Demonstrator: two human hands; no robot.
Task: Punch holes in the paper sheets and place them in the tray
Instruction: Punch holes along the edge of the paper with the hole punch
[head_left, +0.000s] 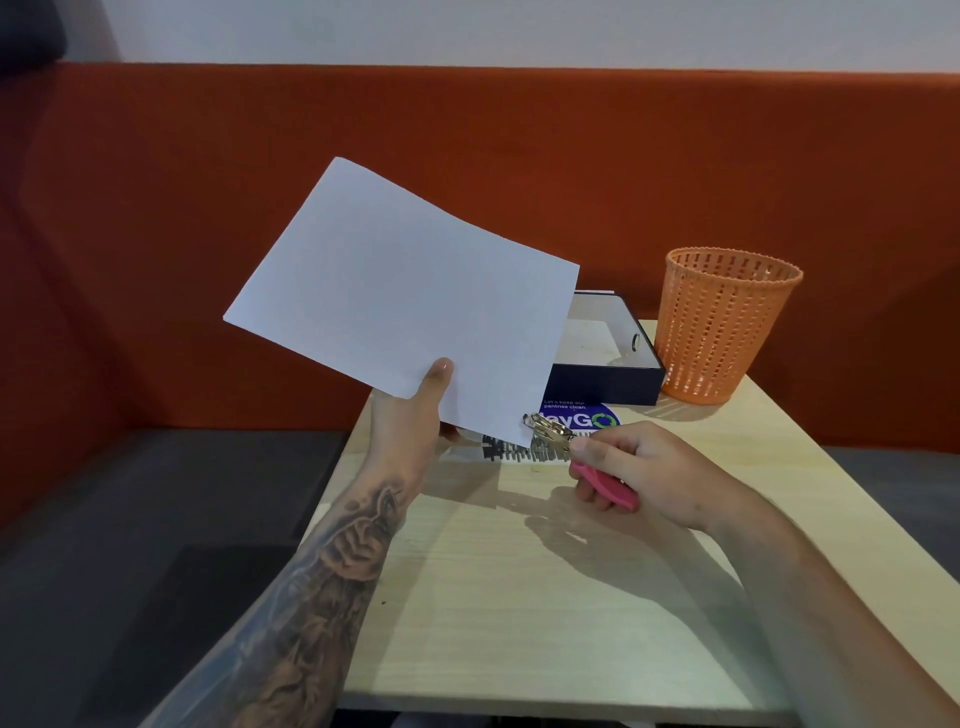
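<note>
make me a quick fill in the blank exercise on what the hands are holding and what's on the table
1. The hole punch gripped by the right hand has ____ handles.
2. The mesh basket beside the dark blue tray is ____.
3. The left hand holds up a blank white ____.

Missing words: pink; orange; paper sheet

Wooden table (519, 597) bears tray (602, 384), basket (722, 332), perhaps a sticker (582, 418).
</note>
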